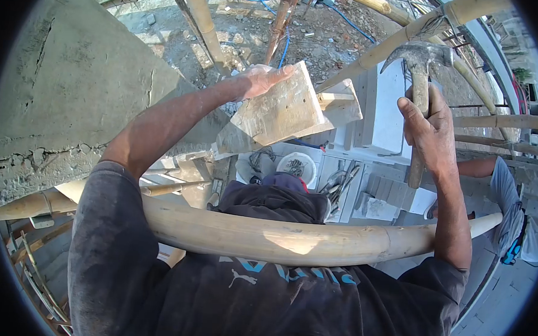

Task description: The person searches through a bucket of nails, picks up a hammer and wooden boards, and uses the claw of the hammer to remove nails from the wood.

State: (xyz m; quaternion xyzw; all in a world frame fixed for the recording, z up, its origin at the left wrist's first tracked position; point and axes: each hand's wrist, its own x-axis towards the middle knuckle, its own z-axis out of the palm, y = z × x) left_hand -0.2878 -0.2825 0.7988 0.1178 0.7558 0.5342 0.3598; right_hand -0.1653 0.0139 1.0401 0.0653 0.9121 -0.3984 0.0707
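My left hand (264, 81) is closed on a piece made of short wooden boards (281, 111), worn and smeared with what looks like cement. A second board part (345, 105) juts out on its right side. In my right hand (430, 125) is a claw hammer (420, 85), gripped around its wooden handle. Its metal head points up, apart from the boards. Both arms reach over a thick bamboo pole (290, 233) that crosses in front of my chest.
A grey plastered wall (85, 79) with cracks rises at the left. Bamboo scaffold poles (403, 38) cross the back. Below are a white bucket (297, 163), pale blocks (396, 114), and a person in dark clothing (273, 202). A second person's sleeve (506, 186) shows at right.
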